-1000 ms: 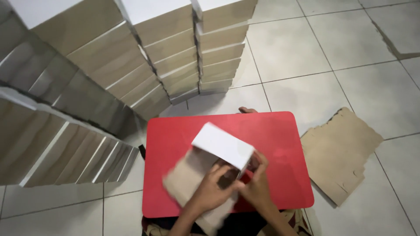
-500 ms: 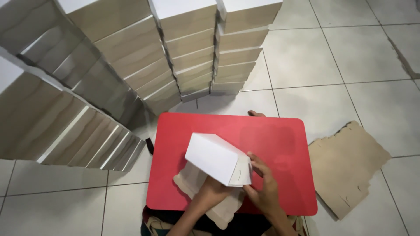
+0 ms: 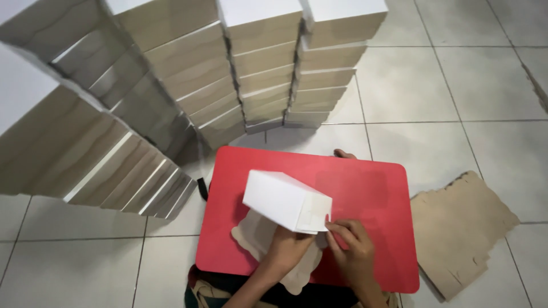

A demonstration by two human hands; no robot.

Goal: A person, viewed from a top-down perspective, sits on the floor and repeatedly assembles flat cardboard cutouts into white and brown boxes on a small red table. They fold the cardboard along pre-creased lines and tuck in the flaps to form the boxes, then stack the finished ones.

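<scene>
A folded white cardboard box (image 3: 282, 199) is held tilted above a small red table (image 3: 365, 188). My left hand (image 3: 288, 248) grips it from below at its near end. My right hand (image 3: 349, 247) presses its fingers on the flap at the box's near right corner. Under the box, flat on the red table, lies a beige unfolded cardboard blank (image 3: 260, 239), partly hidden by my hands.
Tall stacks of finished white and brown boxes (image 3: 268, 68) stand behind the table, and more lean at the left (image 3: 85, 154). A torn brown cardboard sheet (image 3: 462, 228) lies on the tiled floor to the right. A toe (image 3: 344, 154) shows beyond the table's far edge.
The box has been turned and lifted, its long side now swung toward the left. My hands have shifted to its near right end, and the view has tilted up a little.
</scene>
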